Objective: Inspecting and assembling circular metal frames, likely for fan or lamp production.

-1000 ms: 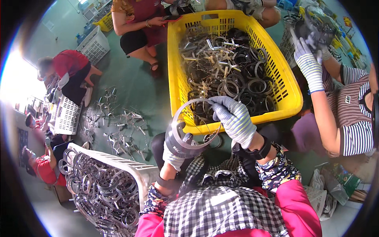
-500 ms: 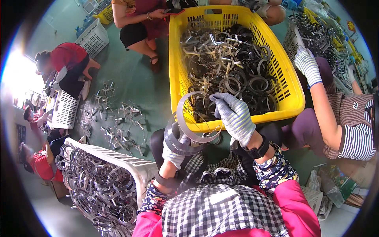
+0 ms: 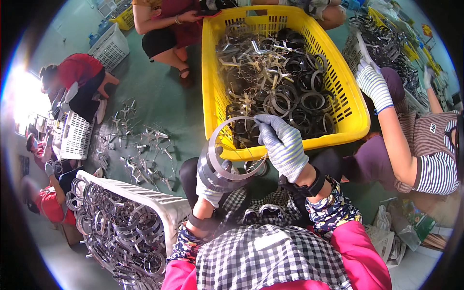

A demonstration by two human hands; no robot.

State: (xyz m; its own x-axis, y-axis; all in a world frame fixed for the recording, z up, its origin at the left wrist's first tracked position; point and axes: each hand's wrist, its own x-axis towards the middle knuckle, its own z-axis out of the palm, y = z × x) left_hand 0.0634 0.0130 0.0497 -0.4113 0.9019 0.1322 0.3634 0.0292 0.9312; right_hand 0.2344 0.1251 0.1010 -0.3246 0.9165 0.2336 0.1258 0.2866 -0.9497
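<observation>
In front of my lap, my left hand (image 3: 209, 189), in a light glove, is closed round the lower left side of a few nested flat grey metal rings (image 3: 231, 175). My right hand (image 3: 284, 147), in a grey and striped glove, pinches the upper right rim of the front ring between thumb and fingers. Just beyond both hands stands a yellow basket (image 3: 355, 131), heaped with dark rings (image 3: 313, 101) and silvery metal pieces joined by thin wires. My left fingertips are partly hidden behind the rings.
A white basket (image 3: 162, 208) packed with grey rings stands at my left. Small metal pieces (image 3: 145, 164) lie scattered on the green floor. A co-worker in stripes (image 3: 437, 169) sits close at my right. Others crouch at the left and back. Plastic bags (image 3: 386, 227) lie at lower right.
The view has shifted slightly, moving the yellow basket a little left in the picture. The front ring sits slightly lower, closer to the other rings. Both hands keep their hold.
</observation>
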